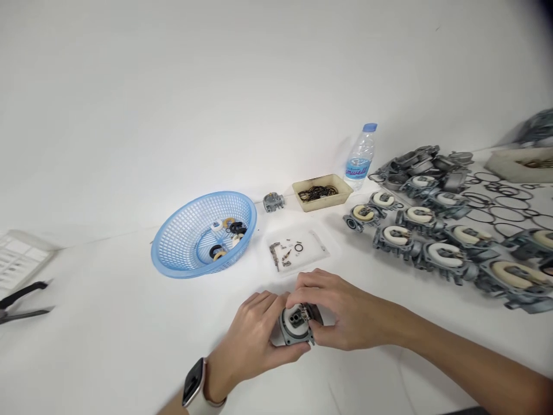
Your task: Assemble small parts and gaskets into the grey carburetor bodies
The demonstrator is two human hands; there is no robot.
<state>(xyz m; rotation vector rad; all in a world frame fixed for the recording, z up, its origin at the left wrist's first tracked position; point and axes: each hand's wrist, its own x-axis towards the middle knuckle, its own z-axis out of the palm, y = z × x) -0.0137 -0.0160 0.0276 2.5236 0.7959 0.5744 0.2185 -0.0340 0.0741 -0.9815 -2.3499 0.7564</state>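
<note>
A grey metal carburetor body (290,333) with a white ring-shaped float sits low in the middle of the view, between my two hands. My left hand (257,334), with a watch on its wrist, grips the left side, its thumb along the near edge. On the right side, my right hand (334,311) has its thumb and fingers closed on the same body, near the small metal parts beside the float. Its fingertips partly cover that spot. Just beyond lies a white tray (309,262) with small metal pieces and a black ring.
A blue basket (173,245) with rings stands left of the tray. Behind are a small metal body (273,202), a tan box (326,203) of black rings and a bottle (359,161). Several carburetor bodies (444,256) fill the right. Pliers (26,314) lie far left.
</note>
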